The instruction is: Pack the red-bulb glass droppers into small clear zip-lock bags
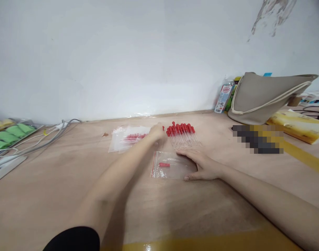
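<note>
A row of several clear droppers with red bulbs (182, 134) lies on the wooden table (70, 195). My left hand (156, 134) reaches to the left end of that row, its fingers closed in a pinch at a red bulb. My right hand (201, 164) rests flat, fingers spread, on the right edge of a small clear zip bag (167, 166) with a red strip; one red-bulbed dropper lies inside it. Further left are more clear bags with red droppers (129, 138).
A grey tote bag (264, 96) stands at the back right, a packet (223, 97) beside it against the wall. A yellow package (297, 127) lies far right. Grey cables (44, 137) and a tray of green pieces (10, 134) sit at the left.
</note>
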`<state>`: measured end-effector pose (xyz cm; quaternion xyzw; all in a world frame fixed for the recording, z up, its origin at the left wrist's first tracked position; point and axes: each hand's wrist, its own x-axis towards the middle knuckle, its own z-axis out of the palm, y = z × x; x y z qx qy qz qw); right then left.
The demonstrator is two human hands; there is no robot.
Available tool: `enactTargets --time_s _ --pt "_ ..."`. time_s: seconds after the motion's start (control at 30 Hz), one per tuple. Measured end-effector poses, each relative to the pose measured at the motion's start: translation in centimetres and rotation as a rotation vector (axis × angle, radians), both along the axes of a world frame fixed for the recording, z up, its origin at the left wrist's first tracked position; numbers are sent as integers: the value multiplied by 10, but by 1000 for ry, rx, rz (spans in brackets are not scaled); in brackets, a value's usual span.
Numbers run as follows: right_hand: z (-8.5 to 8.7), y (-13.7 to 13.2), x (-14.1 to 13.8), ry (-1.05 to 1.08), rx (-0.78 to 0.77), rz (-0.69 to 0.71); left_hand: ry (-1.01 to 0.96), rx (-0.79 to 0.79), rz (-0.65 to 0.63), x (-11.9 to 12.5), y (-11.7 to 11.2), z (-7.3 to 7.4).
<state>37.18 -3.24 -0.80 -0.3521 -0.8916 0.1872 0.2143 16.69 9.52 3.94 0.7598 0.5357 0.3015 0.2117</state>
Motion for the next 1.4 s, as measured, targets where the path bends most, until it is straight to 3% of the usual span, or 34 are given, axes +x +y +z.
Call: enactTargets --time_s 0.17,0.27,0.4,0.53,0.77,0.93,1.07,1.27,1.4 --pt "2 0 0 -4 1 -7 -99 74 -23 -51 -48 8" --pt "0 1 0 7 -1 -6 -487 204 -30 -83 -86 -4" --pt "-2 2 1 4 -6 -23 -672 197 112 -101 -117 -26" --pt "-1 1 1 -8 -5 -34 -779 114 165 -94 -119 -39" --pt "-2 1 0 9 12 -17 -820 -72 101 -72 -121 -47" --pt "-3 2 1 0 4 -23 -649 -155 24 -72 -122 -51" --pt "-4 3 2 1 -15 -24 -505 -202 -51 -83 -120 -48" --pt "-5 4 1 -2 -18 -22 -333 -214 -197 -99 -117 -33" --pt "-5 4 1 2 -15 -25 -339 -251 -289 -97 -114 -31"
